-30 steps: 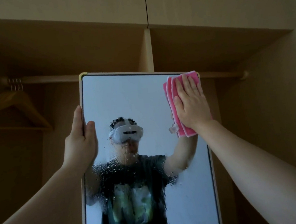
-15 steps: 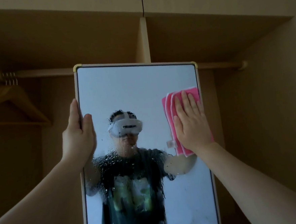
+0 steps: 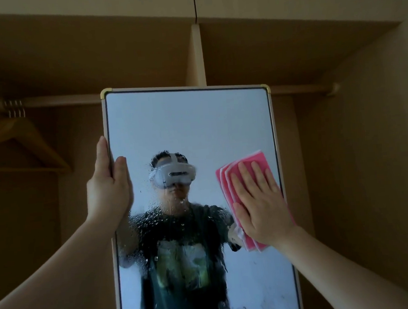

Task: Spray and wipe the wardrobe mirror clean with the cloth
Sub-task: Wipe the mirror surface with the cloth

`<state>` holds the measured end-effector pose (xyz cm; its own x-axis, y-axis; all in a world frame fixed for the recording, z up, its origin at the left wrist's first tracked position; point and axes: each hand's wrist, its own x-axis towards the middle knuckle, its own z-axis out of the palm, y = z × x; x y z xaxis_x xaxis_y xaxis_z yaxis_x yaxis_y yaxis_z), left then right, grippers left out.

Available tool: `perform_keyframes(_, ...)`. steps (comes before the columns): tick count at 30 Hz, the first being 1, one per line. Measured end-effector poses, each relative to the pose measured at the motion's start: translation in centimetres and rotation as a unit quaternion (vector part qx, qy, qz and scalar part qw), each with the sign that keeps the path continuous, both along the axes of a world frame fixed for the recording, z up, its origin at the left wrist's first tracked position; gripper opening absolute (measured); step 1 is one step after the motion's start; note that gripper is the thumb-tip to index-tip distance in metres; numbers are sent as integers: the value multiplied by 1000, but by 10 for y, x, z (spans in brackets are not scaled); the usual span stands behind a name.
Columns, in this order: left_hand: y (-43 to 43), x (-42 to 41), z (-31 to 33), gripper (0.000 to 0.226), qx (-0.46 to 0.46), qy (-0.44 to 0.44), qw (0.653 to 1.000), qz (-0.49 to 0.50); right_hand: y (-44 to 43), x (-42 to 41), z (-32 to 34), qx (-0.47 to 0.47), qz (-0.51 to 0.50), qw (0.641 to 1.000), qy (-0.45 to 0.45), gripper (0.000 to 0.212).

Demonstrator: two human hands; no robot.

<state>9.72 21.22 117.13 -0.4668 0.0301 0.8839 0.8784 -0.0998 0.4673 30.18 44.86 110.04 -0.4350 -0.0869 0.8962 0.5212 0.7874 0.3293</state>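
Pink cloth (image 3: 256,156) is being pressed w/ straight fingers by right hand (image 3: 260,208) near mirror (image 3: 189,126) right edge; left edge is being gripped by left hand (image 3: 107,187).

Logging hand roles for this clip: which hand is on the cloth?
The right hand, fingers straight, presses the pink cloth flat against the mirror near its right edge; the left hand only grips the mirror's left edge.

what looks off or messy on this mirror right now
Spray droplets bead across the middle of the mirror, unwiped, beside the pink cloth that the right hand presses flat near the right edge. Nothing looks damaged.
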Motion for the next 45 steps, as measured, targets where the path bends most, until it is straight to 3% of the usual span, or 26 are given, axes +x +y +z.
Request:
perform_keyframes(9, 1, -1, 0, 54, -13, 6, 1000, 3, 2, -3, 40, 22, 1, 1000, -10, 59)
perform_keyframes(16, 0, -2, 0, 54, -12, 8, 1000, -8, -9, -14, 120, 4, -14, 999, 49, 57)
perform_keyframes(26, 0, -2, 0, 54, -10, 12, 1000, -11, -17, -22, 167, -5, -18, 997, 76, 58)
perform_keyframes(45, -1, 4, 0, 55, 1, 22, 1000, 0, -27, -29, 119, -10, -3, 997, 71, 56)
